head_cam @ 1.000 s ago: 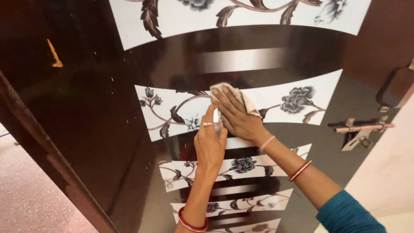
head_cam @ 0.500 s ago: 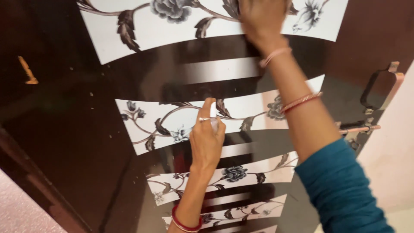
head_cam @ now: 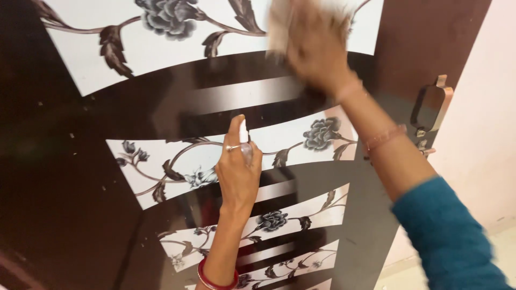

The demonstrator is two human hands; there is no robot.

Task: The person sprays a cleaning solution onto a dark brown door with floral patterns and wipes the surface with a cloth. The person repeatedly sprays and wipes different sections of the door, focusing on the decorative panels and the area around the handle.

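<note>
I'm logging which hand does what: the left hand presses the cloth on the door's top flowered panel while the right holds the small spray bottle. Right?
Swapped. In the head view the right hand presses the cloth on the door; the left hand holds the spray bottle.

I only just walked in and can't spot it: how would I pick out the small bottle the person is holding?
Start at the big glossy dark brown door with curved white flower panels. At the middle panel, the left hand, ring on one finger and red bangle at the wrist, is raised against it. The spray bottle sticks up from that fist: slim, with a white top, unlike the pale cloth under the right hand higher up.
</note>
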